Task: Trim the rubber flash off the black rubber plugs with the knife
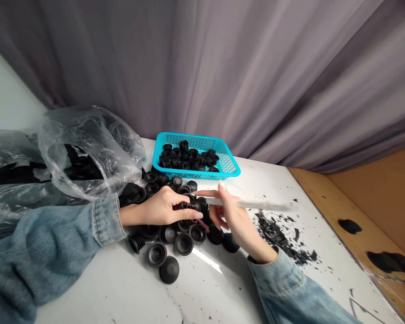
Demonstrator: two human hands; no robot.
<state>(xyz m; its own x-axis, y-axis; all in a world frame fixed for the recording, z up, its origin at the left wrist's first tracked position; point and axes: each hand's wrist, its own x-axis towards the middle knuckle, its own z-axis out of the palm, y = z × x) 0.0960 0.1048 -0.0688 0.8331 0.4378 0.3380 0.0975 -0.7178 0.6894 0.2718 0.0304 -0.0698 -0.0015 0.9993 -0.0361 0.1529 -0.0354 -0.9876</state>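
Note:
My left hand (pixel 164 208) is closed around a black rubber part (pixel 190 206), held just above a pile of similar black rubber caps (pixel 170 240) on the white table. Facing it, my right hand (pixel 232 216) grips a long thin white tool (pixel 256 205) that points off to the right. Its forefinger reaches toward the held part. The tool's working end is hidden between the hands. Both arms wear blue denim sleeves.
A turquoise basket (pixel 230 165) holding several black rubber parts stands behind the hands. Clear plastic bags (pixel 87 148) of more parts lie at the left. Black rubber trimmings (pixel 276 234) are scattered to the right. A brown board (pixel 367 211) borders the table's right edge, with a grey curtain behind.

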